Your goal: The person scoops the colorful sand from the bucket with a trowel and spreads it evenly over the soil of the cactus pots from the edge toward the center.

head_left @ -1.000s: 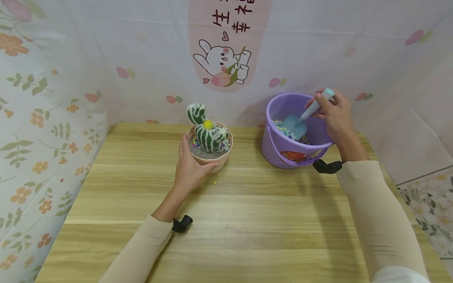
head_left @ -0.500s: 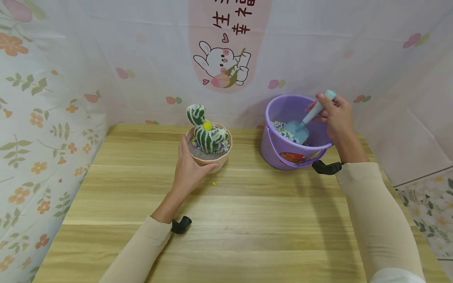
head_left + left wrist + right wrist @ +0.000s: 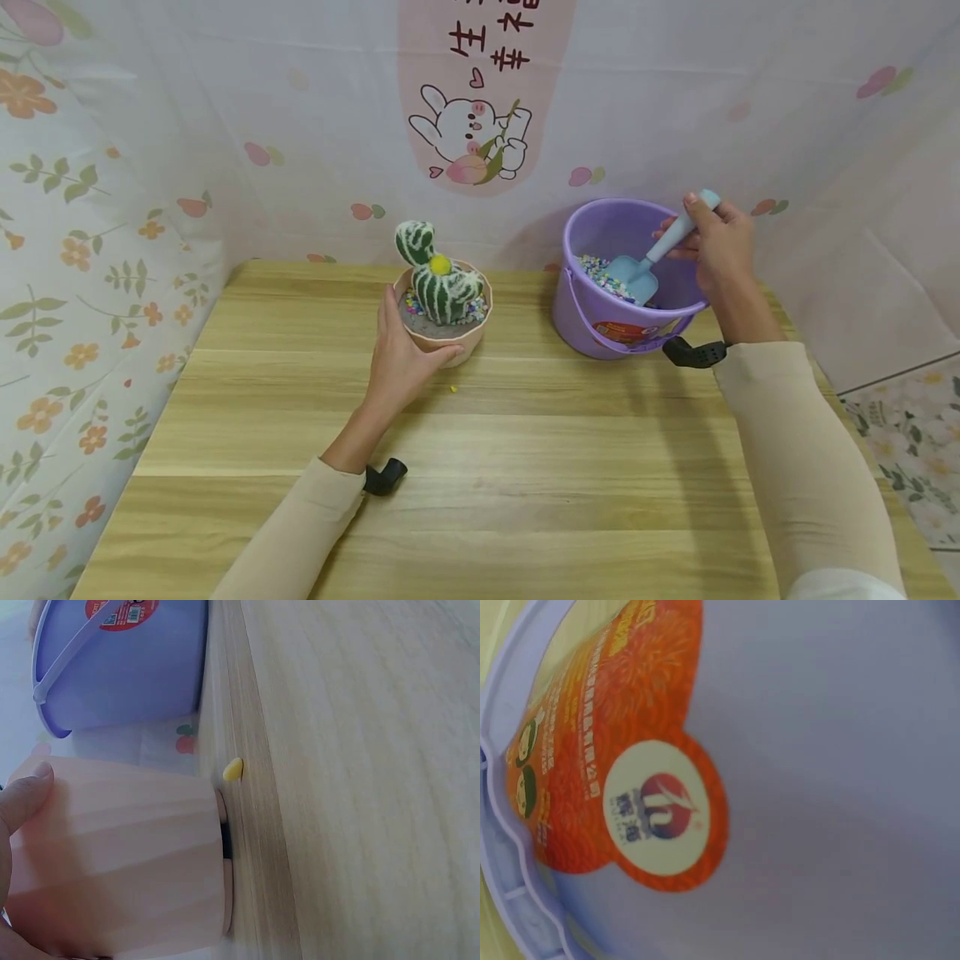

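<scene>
My left hand point(image 3: 405, 354) grips the near left side of a pale pink flowerpot point(image 3: 468, 342), thumb in front and fingers along the left. Inside the pot a green-and-white cactus point(image 3: 442, 296) with a yellow pompom stands in grey soil partly covered with coloured pebbles. The pot stands on the table, its ribbed wall filling the lower left of the left wrist view. My right hand point(image 3: 726, 250) holds a light blue toy shovel point(image 3: 667, 237) by its handle. The shovel's blade dips into the purple bucket point(image 3: 592, 325), against small multicoloured pebbles point(image 3: 600, 271).
A single yellow pebble point(image 3: 233, 769) lies on the wooden table point(image 3: 495, 467) just in front of the pot. The bucket's handle point(image 3: 585, 312) hangs down its front. Behind the table hangs a printed cloth point(image 3: 315, 100).
The shovel's blade has shifted slightly to the right and deeper into the bucket, and my right hand has moved a little right with it. My left hand and the flowerpot stay put.
</scene>
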`<state>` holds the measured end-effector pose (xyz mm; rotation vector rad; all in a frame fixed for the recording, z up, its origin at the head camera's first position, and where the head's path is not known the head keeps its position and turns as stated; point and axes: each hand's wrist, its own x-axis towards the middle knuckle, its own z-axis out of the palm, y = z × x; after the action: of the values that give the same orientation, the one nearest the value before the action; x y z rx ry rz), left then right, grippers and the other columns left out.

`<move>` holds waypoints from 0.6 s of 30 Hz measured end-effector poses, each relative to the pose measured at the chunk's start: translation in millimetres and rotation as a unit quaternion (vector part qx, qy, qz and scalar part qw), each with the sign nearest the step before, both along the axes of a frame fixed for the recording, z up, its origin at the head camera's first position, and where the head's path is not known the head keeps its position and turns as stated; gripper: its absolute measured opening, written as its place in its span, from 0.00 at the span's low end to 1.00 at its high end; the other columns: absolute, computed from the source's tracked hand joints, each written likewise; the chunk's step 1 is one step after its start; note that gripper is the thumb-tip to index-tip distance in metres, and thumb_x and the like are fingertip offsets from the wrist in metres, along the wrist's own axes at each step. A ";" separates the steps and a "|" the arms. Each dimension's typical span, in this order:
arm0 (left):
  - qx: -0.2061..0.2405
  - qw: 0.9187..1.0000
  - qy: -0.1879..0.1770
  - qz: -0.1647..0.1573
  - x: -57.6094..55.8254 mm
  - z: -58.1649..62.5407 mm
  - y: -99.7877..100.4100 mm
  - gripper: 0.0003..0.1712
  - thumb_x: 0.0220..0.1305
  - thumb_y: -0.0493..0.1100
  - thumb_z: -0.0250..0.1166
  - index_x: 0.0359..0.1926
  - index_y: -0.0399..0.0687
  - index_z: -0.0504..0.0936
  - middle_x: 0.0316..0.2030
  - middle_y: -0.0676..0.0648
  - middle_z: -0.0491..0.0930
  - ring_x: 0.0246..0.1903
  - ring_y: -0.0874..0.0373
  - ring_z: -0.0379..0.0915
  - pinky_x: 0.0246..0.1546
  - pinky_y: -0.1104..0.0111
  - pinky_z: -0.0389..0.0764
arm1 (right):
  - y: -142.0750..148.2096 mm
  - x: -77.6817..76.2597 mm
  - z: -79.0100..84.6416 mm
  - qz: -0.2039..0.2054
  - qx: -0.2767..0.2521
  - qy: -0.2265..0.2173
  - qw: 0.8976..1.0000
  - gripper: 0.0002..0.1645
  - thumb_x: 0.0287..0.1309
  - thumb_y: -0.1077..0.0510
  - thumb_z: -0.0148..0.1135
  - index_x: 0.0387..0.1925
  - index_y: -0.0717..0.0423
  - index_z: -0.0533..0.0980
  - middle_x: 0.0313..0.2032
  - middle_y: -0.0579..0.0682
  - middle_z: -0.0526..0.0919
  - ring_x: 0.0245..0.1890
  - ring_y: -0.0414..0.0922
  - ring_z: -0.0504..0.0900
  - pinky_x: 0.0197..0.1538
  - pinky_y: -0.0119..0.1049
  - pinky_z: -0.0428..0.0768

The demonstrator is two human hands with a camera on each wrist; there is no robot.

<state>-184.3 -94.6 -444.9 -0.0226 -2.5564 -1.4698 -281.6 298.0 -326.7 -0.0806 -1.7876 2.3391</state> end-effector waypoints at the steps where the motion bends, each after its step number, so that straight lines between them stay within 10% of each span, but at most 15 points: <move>1: 0.000 1.000 0.000 0.000 0.1 0.1 0.1 0.76 0.43 0.60 0.79 0.77 0.50 0.32 0.76 0.42 0.40 0.73 0.43 0.45 0.66 0.45 0.61 | 0.3 0.1 0.2 -0.001 0.002 -0.004 1.000 0.21 0.59 0.53 0.66 0.43 0.65 0.71 0.24 0.57 0.86 0.24 0.51 0.87 0.21 0.37 0.81; 18: -0.003 1.000 0.005 0.001 0.4 -0.5 0.7 0.76 0.42 0.60 0.79 0.77 0.50 0.33 0.76 0.42 0.41 0.73 0.43 0.46 0.66 0.46 0.61 | 4.5 -1.7 -0.3 0.019 -0.018 -0.034 0.999 0.20 0.59 0.55 0.66 0.46 0.61 0.71 0.25 0.60 0.86 0.26 0.54 0.87 0.24 0.43 0.83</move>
<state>-183.8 -93.8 -445.4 -0.0267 -2.5526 -1.4566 -283.4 302.5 -327.0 -0.1346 -1.7927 2.4246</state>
